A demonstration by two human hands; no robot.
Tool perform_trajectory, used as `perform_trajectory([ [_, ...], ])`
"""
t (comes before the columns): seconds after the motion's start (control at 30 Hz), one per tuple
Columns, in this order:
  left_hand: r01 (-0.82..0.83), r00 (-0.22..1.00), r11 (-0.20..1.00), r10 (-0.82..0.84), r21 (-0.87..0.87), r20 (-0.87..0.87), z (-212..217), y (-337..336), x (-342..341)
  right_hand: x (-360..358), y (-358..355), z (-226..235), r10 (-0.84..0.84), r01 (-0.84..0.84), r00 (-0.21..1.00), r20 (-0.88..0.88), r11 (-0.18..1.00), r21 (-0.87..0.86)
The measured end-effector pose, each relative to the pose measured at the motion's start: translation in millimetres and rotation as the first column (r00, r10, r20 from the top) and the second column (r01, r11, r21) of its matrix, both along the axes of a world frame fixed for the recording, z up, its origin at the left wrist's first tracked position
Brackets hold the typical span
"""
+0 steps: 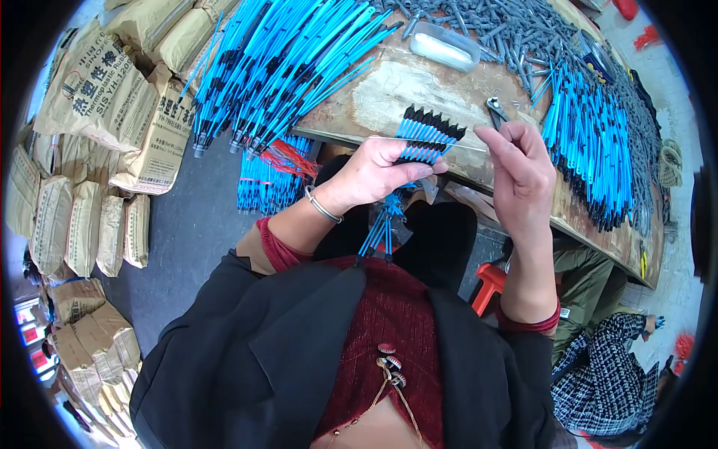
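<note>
My left hand (374,173) is closed round a bundle of thin blue rods (420,153) with black ends, held above my lap. The black ends are lined up in a row and point away from me; the other ends spread out below the hand. A thin pale strand (465,147) runs across the bundle to my right hand (526,176). The thumb and forefinger of that hand pinch the strand, pulled out to the right. Whether it is a rubber band or a thread, I cannot tell.
The wooden table (385,78) ahead carries a large pile of blue rods (292,60), another blue pile (591,142), grey plastic parts (508,30), a clear box (445,49) and pliers (495,108). Brown paper sacks (97,105) stand left. Another person (606,367) is at right.
</note>
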State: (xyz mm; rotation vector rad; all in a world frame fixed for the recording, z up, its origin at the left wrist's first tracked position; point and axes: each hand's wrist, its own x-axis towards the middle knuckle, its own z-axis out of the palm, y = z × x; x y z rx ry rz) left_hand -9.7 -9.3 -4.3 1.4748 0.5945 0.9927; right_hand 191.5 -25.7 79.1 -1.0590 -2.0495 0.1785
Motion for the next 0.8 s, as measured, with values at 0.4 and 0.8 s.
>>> perform_trajectory([
  [0.4, -0.011, 1.000, 0.999, 0.011, -0.044, -0.002, 0.6, 0.4, 1.2, -14.4, -4.6, -3.0, -0.110, 0.108, 0.994, 0.003, 0.986, 0.129],
  [0.8, -0.002, 1.000, 0.999, 0.002, -0.033, 0.008, 2.0, -1.9, 2.2, -14.9, -6.0, -5.9, -0.137, 0.122, 0.988, 0.068, 0.975, 0.184],
])
